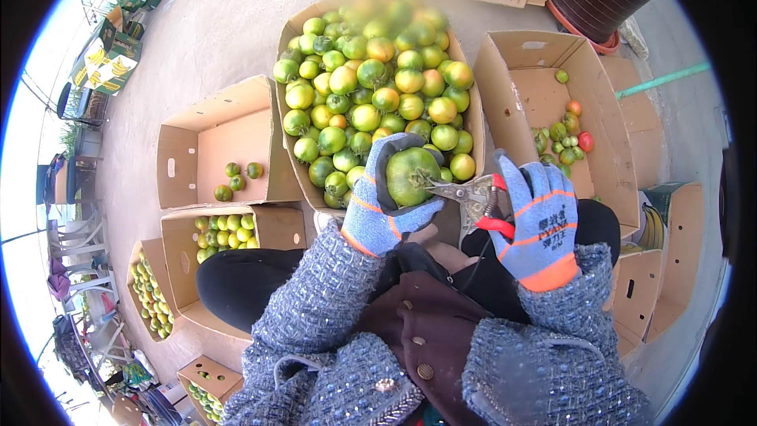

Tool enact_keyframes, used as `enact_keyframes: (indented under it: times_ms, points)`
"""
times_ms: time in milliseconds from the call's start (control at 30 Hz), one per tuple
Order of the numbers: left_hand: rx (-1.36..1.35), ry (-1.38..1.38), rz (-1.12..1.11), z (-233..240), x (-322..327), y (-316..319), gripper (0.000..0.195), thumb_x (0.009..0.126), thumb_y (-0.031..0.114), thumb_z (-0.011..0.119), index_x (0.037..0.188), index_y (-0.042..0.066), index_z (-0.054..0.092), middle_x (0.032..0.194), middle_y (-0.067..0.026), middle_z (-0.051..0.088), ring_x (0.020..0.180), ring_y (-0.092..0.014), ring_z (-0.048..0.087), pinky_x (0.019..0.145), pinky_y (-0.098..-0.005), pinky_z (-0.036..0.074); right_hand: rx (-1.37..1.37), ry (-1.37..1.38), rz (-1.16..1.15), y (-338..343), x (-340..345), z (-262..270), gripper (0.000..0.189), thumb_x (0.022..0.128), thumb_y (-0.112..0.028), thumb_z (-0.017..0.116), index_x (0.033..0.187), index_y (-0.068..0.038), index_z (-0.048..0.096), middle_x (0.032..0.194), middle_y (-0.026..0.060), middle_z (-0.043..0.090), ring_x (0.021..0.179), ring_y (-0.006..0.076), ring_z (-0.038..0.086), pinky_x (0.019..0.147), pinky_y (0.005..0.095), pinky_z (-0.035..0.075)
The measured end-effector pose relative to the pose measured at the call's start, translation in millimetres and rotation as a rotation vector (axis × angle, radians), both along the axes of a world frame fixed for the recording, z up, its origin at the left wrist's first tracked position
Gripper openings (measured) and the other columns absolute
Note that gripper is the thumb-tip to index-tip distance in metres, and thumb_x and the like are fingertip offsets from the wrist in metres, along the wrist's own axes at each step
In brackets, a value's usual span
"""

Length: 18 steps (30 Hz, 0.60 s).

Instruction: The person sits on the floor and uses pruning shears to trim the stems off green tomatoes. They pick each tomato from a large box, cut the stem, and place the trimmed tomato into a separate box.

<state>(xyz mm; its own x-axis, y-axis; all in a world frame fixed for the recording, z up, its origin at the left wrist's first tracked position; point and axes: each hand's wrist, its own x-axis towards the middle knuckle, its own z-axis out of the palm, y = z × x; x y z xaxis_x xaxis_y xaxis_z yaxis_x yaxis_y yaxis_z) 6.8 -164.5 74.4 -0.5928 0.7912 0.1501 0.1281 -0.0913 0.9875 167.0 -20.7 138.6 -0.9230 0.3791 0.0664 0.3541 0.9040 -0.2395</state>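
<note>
My left hand, in a blue and black work glove with orange lines, is wrapped around a large green tomato. The tomato's stem end faces right. A pair of red-handled pruning shears is in my gloved right hand, its blade tips at the tomato's stem. Just beyond my hands stands a cardboard box heaped with green and orange-tinged tomatoes. Part of that heap at the far end is blurred.
On the left is a cardboard box with several small tomatoes; nearer stand boxes of tomatoes. A right-hand box holds small green and red ones. Beyond it are a dark pot and a green pole. Banana cartons stand far left.
</note>
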Motion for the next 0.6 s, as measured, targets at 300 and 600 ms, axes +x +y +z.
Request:
enact_keyframes:
  times_ms: [300,600]
  points:
    - [-0.081,0.155,0.133,9,11,-8,0.068,0.066,0.005,0.077,0.123,0.001,0.04,0.11,-0.0138,0.053,0.104,-0.022,0.053,0.091,-0.0332,0.045,0.095,-0.077,-0.038,-12,-4,-12,0.08,0.06,-0.024,0.076,0.132,-0.009,0.045,0.101,0.0133,0.049,0.095,0.0337,0.048,0.086,0.0446,0.036]
    - [-0.096,0.05,0.11,-9,18,-7,0.066,0.066,0.008,0.079,0.121,0.003,0.042,0.111,-0.0166,0.052,0.105,-0.025,0.053,0.091,-0.0355,0.045,0.093,-0.183,-0.05,-15,-5,-25,0.071,0.063,-0.025,0.075,0.127,-0.007,0.047,0.101,0.0132,0.051,0.095,0.0331,0.049,0.085,0.0449,0.037]
